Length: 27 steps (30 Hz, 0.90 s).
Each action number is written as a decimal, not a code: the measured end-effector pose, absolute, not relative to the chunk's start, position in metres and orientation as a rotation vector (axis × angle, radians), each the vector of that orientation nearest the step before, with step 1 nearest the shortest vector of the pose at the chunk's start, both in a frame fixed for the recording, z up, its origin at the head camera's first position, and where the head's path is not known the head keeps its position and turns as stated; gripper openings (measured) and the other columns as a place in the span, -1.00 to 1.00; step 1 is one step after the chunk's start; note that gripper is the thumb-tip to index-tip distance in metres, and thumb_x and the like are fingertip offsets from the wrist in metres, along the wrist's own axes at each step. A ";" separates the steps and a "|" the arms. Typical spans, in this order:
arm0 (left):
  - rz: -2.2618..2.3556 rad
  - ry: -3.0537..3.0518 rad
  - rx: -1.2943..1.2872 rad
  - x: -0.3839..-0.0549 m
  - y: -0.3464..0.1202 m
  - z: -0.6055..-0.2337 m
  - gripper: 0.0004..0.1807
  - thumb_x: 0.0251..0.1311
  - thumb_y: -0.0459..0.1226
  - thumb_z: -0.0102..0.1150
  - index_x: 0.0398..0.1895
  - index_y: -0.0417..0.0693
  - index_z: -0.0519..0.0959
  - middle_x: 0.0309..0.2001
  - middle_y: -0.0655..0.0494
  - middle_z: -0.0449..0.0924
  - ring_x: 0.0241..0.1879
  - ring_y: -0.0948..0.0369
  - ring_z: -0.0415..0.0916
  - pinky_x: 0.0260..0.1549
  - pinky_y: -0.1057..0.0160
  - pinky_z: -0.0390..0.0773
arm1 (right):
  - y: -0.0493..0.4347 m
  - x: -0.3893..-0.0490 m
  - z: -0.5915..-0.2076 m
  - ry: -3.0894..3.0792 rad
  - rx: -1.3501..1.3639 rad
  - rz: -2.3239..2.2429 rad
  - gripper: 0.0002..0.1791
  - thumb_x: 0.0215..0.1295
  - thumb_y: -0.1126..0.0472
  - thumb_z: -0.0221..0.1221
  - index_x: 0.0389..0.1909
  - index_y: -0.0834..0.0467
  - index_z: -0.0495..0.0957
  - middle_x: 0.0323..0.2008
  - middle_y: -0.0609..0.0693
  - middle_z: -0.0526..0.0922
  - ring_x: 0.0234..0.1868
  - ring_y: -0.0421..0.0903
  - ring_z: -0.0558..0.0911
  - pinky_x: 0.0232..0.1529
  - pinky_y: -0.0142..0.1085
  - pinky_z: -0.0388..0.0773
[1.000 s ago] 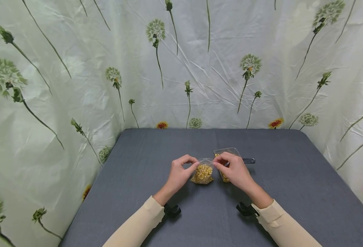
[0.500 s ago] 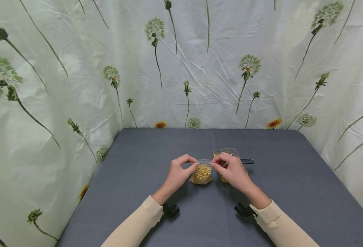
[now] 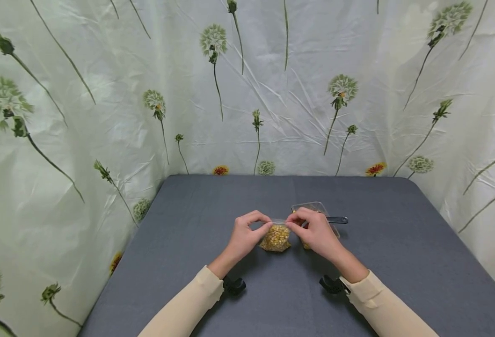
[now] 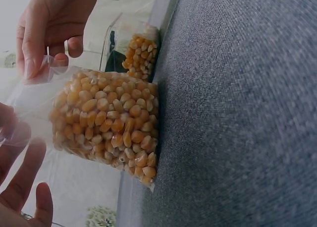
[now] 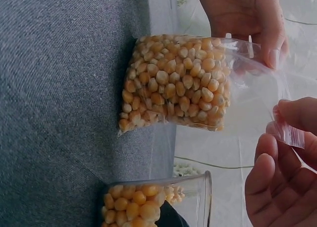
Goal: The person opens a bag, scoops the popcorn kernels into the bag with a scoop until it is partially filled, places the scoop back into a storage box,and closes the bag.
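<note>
A clear zip bag of corn kernels (image 3: pixel 275 238) stands upright on the table, its lower part filled with yellow kernels. My left hand (image 3: pixel 244 236) pinches the left end of the bag's top between thumb and forefinger. At the opposite end of the top edge, my right hand (image 3: pixel 318 234) pinches the plastic the same way. In the right wrist view, the bag's clear upper part (image 5: pixel 252 78) stretches between both hands, above the kernels. Right behind my right hand sits a clear plastic container (image 5: pixel 207 197) with more corn kernels (image 5: pixel 131 204), partly hidden in the head view.
A dark handle (image 3: pixel 338 220) sticks out to the right over the container's rim. Grey cloth covers the table (image 3: pixel 214 201). Behind it hangs a pale curtain (image 3: pixel 272 93) printed with flowers. A black wrist camera mount (image 3: pixel 235 286) sits under the left cuff.
My right hand has shifted slightly left, closer to my left hand. The bag's mouth, a rounded gap earlier, now looks flatter. The bag itself stays in place.
</note>
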<state>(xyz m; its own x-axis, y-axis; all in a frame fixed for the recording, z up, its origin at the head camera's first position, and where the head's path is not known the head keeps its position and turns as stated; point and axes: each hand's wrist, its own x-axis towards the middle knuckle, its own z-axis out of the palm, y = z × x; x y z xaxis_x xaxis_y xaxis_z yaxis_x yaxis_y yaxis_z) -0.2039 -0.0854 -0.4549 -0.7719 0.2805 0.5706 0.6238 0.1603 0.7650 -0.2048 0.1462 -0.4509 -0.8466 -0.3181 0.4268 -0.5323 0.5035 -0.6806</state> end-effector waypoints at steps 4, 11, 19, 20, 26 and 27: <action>-1.649 -2.144 -0.874 -0.202 -0.086 -0.453 -0.96 0.27 -0.46 0.30 -0.29 -0.25 0.72 -0.28 -0.05 0.69 -0.25 0.15 0.62 -0.17 0.13 0.57 | 0.145 -0.204 -0.452 -2.503 0.737 1.269 -0.97 0.39 0.17 0.30 -0.27 -0.05 0.69 -0.35 -0.22 0.56 -0.39 -0.24 0.55 -0.39 -0.30 0.56; -1.655 -2.163 -0.863 -0.205 -0.085 -0.459 -0.96 0.27 -0.47 0.29 -0.31 -0.25 0.71 -0.28 -0.03 0.69 -0.24 0.15 0.61 -0.16 0.08 0.56 | 0.144 -0.202 -0.451 -2.499 0.741 1.276 -0.94 0.38 0.21 0.30 -0.29 -0.03 0.67 -0.36 -0.21 0.55 -0.39 -0.23 0.55 -0.40 -0.30 0.56; -1.606 -2.202 -0.888 -0.220 -0.082 -0.480 -0.95 0.28 -0.34 0.35 -0.29 0.01 0.73 -0.28 0.15 0.68 -0.27 0.26 0.59 -0.21 0.07 0.54 | 0.143 -0.201 -0.449 -2.484 0.759 1.259 -0.93 0.36 0.22 0.32 -0.29 -0.05 0.67 -0.37 -0.22 0.54 -0.39 -0.25 0.55 -0.40 -0.31 0.56; -1.605 -2.200 -0.899 -0.221 -0.081 -0.480 -0.96 0.28 -0.33 0.35 -0.28 0.02 0.73 -0.28 0.16 0.68 -0.27 0.27 0.59 -0.21 0.05 0.55 | 0.143 -0.201 -0.449 -2.483 0.760 1.254 -0.92 0.36 0.22 0.32 -0.29 -0.06 0.67 -0.37 -0.23 0.54 -0.39 -0.25 0.55 -0.40 -0.31 0.55; -1.627 -2.183 -0.961 -0.223 -0.078 -0.478 -0.96 0.31 -0.30 0.34 -0.27 0.05 0.73 -0.27 0.16 0.68 -0.24 0.28 0.60 -0.18 -0.04 0.58 | 0.141 -0.201 -0.447 -2.478 0.771 1.251 -0.91 0.35 0.22 0.32 -0.29 -0.07 0.67 -0.38 -0.23 0.54 -0.42 -0.26 0.54 -0.42 -0.32 0.54; -1.625 -2.183 -0.965 -0.223 -0.077 -0.478 -0.96 0.31 -0.30 0.33 -0.27 0.06 0.72 -0.27 0.16 0.68 -0.23 0.28 0.60 -0.18 -0.05 0.58 | 0.141 -0.201 -0.447 -2.476 0.775 1.253 -0.90 0.35 0.23 0.32 -0.29 -0.07 0.67 -0.38 -0.23 0.54 -0.42 -0.26 0.54 -0.42 -0.32 0.54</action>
<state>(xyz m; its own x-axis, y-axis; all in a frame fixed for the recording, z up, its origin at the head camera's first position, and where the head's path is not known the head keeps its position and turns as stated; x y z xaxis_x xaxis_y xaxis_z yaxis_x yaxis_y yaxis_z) -0.2229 -0.0770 -0.4781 -0.7482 0.3559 0.5599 0.6385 0.1568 0.7535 -0.2006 0.1411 -0.4473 -0.8240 -0.3426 0.4512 -0.5665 0.4860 -0.6655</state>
